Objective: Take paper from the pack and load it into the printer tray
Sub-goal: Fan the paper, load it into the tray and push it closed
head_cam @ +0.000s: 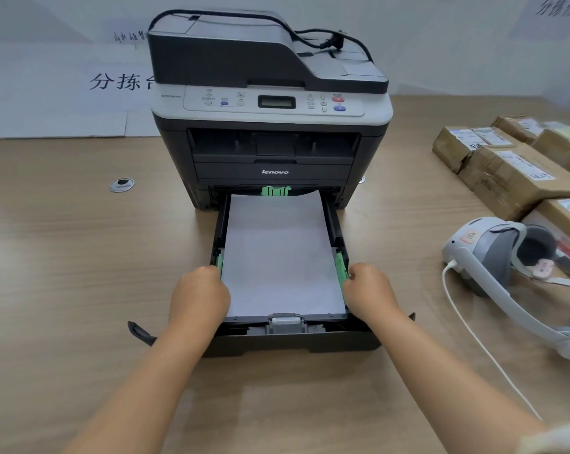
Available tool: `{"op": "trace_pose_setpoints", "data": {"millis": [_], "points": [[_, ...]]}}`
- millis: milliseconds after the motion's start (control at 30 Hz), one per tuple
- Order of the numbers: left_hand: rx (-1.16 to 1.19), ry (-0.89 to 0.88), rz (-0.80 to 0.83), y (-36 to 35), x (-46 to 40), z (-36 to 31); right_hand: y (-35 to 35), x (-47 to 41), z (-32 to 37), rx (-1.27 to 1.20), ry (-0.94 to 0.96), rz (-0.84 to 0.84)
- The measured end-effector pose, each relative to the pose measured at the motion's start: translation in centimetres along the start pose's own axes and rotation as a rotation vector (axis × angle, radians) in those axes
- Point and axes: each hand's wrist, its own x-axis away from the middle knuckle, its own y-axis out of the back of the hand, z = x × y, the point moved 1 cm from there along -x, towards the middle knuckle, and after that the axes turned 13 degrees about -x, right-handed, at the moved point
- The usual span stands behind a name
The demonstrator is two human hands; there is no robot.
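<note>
A grey and black printer (270, 103) stands on the wooden table, its black paper tray (293, 339) pulled out toward me. A stack of white paper (280, 253) lies flat in the tray, its far right corner slightly lifted. My left hand (200, 296) rests on the tray's left side, fingers curled at the left green guide (218, 260) and the paper's edge. My right hand (370, 291) is curled at the right green guide (342, 268). A third green guide (276, 191) sits at the tray's far end. No paper pack is recognisable in view.
Several brown taped parcels (513, 162) lie at the right. A grey headset (506, 253) with a white cable (473, 339) rests near the right edge. A round cable grommet (122, 184) is set in the table at left. A black power cord (309, 37) lies on the printer.
</note>
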Motion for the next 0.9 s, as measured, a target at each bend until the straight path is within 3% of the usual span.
{"op": "trace_pose_setpoints", "data": {"millis": [500,900], "points": [[0.211,0.05,0.031,-0.8,-0.3,0.4,-0.7,-0.5,-0.6,-0.109,-0.007,0.012],[0.103,-0.025,-0.002,-1.0,0.6,-0.3,-1.4,-0.2,-0.6,-0.039,0.04,-0.008]]}}
